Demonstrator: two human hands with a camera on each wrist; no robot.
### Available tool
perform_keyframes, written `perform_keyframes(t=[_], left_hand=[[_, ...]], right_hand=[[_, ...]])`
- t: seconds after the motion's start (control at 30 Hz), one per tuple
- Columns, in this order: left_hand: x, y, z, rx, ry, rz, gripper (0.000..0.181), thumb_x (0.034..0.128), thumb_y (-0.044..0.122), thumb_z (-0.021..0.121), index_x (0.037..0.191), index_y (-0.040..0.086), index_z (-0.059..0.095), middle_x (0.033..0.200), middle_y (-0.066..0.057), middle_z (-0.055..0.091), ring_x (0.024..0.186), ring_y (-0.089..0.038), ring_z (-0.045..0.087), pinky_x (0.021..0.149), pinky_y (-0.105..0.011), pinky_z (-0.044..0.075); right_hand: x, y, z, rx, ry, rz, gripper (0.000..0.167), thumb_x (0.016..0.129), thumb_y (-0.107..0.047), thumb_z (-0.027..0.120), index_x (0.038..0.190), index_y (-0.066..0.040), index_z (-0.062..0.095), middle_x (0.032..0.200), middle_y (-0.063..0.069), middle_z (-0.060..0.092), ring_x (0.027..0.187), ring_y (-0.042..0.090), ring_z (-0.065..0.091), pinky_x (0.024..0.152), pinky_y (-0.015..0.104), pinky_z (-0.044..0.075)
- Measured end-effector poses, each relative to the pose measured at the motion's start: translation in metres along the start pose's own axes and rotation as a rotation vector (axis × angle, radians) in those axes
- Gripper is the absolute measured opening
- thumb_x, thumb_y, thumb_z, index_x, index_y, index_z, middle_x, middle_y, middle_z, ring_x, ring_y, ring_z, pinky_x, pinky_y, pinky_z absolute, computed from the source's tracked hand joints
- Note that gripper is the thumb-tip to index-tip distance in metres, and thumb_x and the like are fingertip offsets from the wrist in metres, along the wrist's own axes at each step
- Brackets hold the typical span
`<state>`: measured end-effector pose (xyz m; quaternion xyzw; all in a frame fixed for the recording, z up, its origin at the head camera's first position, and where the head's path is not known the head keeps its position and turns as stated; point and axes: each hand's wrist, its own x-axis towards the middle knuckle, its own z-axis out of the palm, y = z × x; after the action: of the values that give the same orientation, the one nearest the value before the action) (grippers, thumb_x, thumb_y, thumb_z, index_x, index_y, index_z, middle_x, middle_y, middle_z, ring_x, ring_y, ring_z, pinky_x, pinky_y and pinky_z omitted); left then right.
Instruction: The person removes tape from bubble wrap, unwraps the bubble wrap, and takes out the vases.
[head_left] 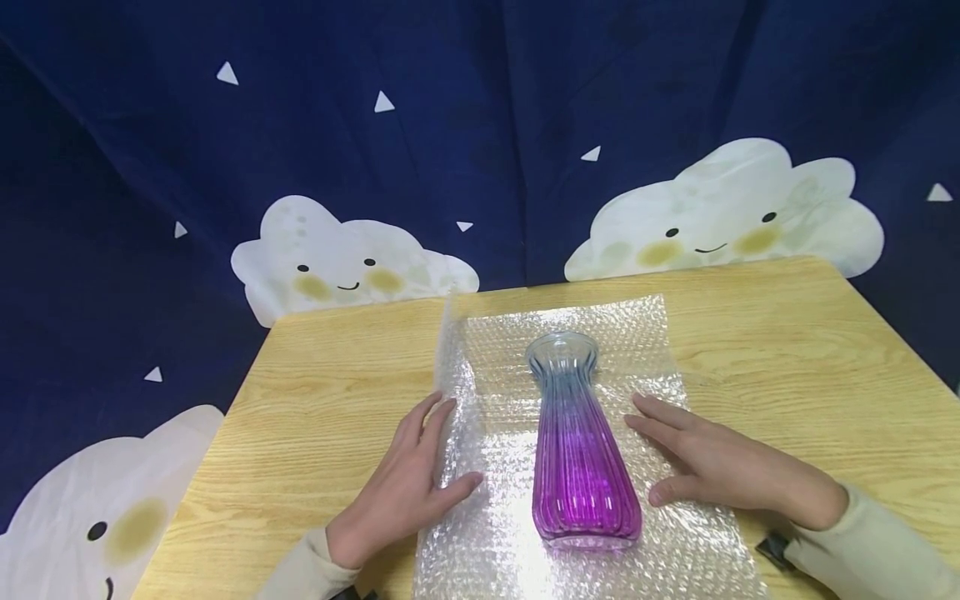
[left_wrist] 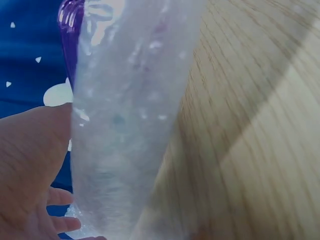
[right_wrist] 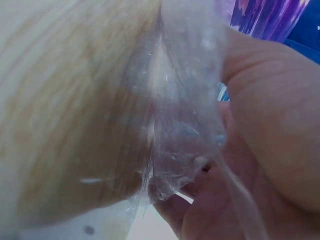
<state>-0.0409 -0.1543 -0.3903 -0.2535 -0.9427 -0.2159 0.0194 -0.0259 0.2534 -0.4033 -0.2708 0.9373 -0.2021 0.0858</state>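
A ribbed glass vase (head_left: 581, 467), clear blue at its flared mouth and purple at its base, lies on a sheet of bubble wrap (head_left: 498, 408). Its mouth points away from me. My left hand (head_left: 405, 479) touches the sheet's left edge, which stands up, with fingers extended and thumb over the wrap. On the other side, my right hand (head_left: 720, 467) lies at the sheet's right edge, fingers spread, apart from the vase. In both wrist views the bubble wrap (left_wrist: 125, 100) partly covers the hand and the vase (right_wrist: 265, 17).
Under the sheet is a light wood-grain table (head_left: 322, 392). Behind it hangs a dark blue curtain (head_left: 435, 158) with white clouds and small triangles. Small black straps or devices show near both cuffs.
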Motion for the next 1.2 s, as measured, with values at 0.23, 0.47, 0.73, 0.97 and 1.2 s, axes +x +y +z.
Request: perform_keyframes(t=[0.23,0.47,0.73,0.97,1.2], left_hand=[[-0.003,-0.003,0.0,0.008,0.038,0.011,0.095,0.0865,0.049,0.077,0.16,0.009,0.033,0.167,-0.022,0.028,0.149,-0.041,0.039,0.114,-0.057,0.048],[-0.004,-0.005,-0.001,0.035,0.063,0.034,0.093,0.0849,0.047,0.079,0.158,0.007,0.038,0.167,-0.02,0.028,0.15,-0.04,0.037,0.114,-0.055,0.049],[-0.006,-0.006,-0.003,0.052,0.072,0.059,0.09,0.0834,0.044,0.082,0.154,0.004,0.044,0.165,-0.019,0.034,0.15,-0.038,0.038,0.118,-0.052,0.046],[-0.009,-0.005,-0.008,0.041,0.067,0.048,0.091,0.0824,0.042,0.085,0.154,0.005,0.044,0.163,-0.018,0.037,0.149,-0.037,0.039,0.117,-0.051,0.046],[-0.01,-0.004,-0.011,0.059,0.077,0.073,0.089,0.0841,0.041,0.084,0.154,0.002,0.044,0.163,-0.021,0.037,0.149,-0.038,0.04,0.117,-0.052,0.046]], right_hand=[[-0.001,0.001,0.001,-0.005,0.016,-0.008,0.1,0.082,-0.075,0.062,0.156,-0.009,0.046,0.166,0.024,0.035,0.144,0.049,0.047,0.109,0.059,0.048],[-0.001,0.0,0.0,-0.008,0.012,-0.003,0.101,0.082,-0.076,0.06,0.156,-0.01,0.046,0.166,0.025,0.034,0.145,0.049,0.046,0.109,0.059,0.047],[-0.002,-0.001,0.0,-0.002,0.013,-0.002,0.1,0.082,-0.075,0.061,0.156,-0.01,0.046,0.166,0.024,0.035,0.144,0.049,0.046,0.109,0.059,0.048],[-0.001,-0.003,-0.001,-0.004,0.007,-0.003,0.102,0.082,-0.076,0.06,0.156,-0.009,0.045,0.166,0.025,0.033,0.146,0.049,0.044,0.11,0.06,0.046],[-0.001,-0.001,-0.001,-0.009,0.016,-0.014,0.1,0.082,-0.074,0.062,0.155,-0.008,0.046,0.165,0.026,0.034,0.145,0.049,0.045,0.111,0.06,0.045]])
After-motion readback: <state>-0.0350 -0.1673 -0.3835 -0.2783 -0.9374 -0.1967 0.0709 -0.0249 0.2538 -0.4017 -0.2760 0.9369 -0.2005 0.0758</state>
